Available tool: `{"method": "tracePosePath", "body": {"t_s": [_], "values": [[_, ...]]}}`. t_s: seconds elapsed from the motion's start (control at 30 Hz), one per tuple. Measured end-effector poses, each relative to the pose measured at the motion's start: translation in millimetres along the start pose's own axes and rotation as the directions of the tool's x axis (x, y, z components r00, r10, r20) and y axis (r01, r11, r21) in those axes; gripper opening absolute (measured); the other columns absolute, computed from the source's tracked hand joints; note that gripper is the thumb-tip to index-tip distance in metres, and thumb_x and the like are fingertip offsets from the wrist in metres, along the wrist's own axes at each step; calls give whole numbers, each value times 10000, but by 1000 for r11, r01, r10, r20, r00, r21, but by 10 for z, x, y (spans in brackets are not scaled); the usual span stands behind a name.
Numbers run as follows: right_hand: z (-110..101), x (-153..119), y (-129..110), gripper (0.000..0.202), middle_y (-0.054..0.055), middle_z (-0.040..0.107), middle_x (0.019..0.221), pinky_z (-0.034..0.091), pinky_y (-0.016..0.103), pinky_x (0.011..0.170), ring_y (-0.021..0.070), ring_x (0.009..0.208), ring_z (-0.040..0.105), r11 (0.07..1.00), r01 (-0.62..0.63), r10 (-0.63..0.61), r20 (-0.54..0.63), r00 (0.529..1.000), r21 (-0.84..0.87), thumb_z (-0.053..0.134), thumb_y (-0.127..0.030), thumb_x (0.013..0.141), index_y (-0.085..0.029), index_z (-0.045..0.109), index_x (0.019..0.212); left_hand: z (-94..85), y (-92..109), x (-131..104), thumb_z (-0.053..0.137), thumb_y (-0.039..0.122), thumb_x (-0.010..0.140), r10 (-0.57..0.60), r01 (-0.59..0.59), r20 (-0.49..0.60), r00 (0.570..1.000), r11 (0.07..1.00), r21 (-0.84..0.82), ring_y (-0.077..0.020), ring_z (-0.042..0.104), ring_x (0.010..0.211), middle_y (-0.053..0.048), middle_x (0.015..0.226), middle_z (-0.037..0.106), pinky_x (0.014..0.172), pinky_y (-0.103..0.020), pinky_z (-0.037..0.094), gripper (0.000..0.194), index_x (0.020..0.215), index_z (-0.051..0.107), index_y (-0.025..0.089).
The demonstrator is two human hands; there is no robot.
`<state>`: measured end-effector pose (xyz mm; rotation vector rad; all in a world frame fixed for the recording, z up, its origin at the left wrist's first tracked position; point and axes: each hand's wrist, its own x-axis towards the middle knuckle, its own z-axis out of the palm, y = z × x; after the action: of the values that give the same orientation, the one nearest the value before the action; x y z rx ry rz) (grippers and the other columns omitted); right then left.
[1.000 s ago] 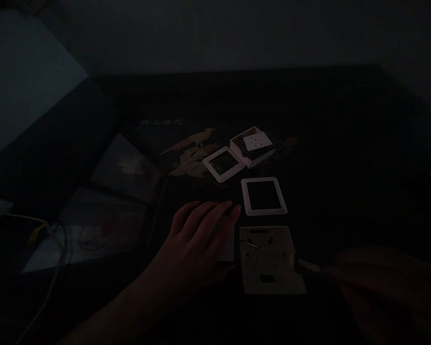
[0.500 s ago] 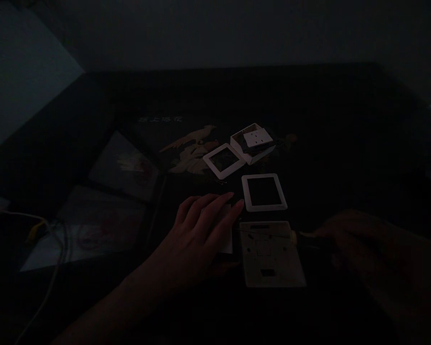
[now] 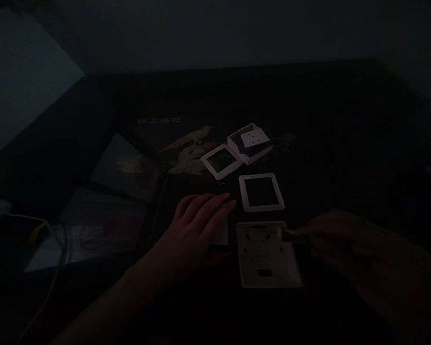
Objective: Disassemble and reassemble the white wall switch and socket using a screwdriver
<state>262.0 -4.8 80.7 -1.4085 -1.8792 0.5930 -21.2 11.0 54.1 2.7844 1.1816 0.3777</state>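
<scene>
The picture is very dark. My left hand (image 3: 201, 223) is wrapped over a white plate (image 3: 221, 232), much of which it hides. From the right, my right hand (image 3: 337, 239) grips a screwdriver (image 3: 285, 234) by its handle; the thin shaft points left across the upper part of a white back plate (image 3: 267, 261) with slots and holes. The shaft's tip is near the plate's upper left corner, beside my left fingers. Above this plate lies a square white frame (image 3: 244, 194).
Farther back are a second white frame (image 3: 208, 162) and an open white box (image 3: 260, 155) with a socket panel (image 3: 255, 138) on it. Small screws (image 3: 218, 182) lie before the second frame. A pale cable (image 3: 57, 263) runs down the left side.
The screwdriver and my right hand have shifted slightly left. My left hand and the white plate under it have also moved a little left. The whole view has drifted slightly.
</scene>
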Motion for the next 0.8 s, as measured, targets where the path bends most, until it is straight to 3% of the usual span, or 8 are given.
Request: {"method": "tracePosePath", "body": {"t_s": [0.2, 0.4, 0.63, 0.8], "values": [[-49, 155, -16, 260, 52, 758, 990, 631, 210, 700, 160, 838, 757, 939, 330, -308, 183, 933, -100, 483, -303, 1011, -243, 733, 1042, 15, -85, -4, 749, 373, 842, -92, 98, 79, 993, 992, -83, -348, 518, 1287, -195, 1416, 558, 1041, -527, 415, 905, 1526, 195, 163], [10, 247, 109, 316, 92, 747, 1052, 629, 323, 798, 197, 921, 735, 887, 424, -351, 326, 878, -186, 471, -178, 975, -174, 689, 1204, 156, -191, -22, 810, 436, 768, -115, 127, 86, 990, 980, -155, -368, 499, 1331, -200, 1429, 552, 1076, -570, 398, 1025, 1549, 190, 197], [7, 569, 252, 265, 93, 752, 993, 596, 345, 731, 221, 903, 721, 826, 522, -418, 390, 820, -212, 543, -192, 947, -167, 734, 1130, 230, -214, 10, 801, 449, 780, -142, 150, 53, 988, 966, -212, -365, 472, 1364, -198, 1478, 503, 1095, -593, 410, 934, 1520, 286, 201], [-3, 761, 240, 263, 88, 744, 946, 574, 328, 711, 211, 866, 708, 780, 594, -490, 397, 776, -197, 514, -191, 961, -157, 738, 1092, 230, -222, 54, 822, 461, 760, -182, 183, 28, 983, 961, -206, -372, 490, 1330, -231, 1433, 523, 1087, -603, 427, 910, 1468, 359, 125]]}}
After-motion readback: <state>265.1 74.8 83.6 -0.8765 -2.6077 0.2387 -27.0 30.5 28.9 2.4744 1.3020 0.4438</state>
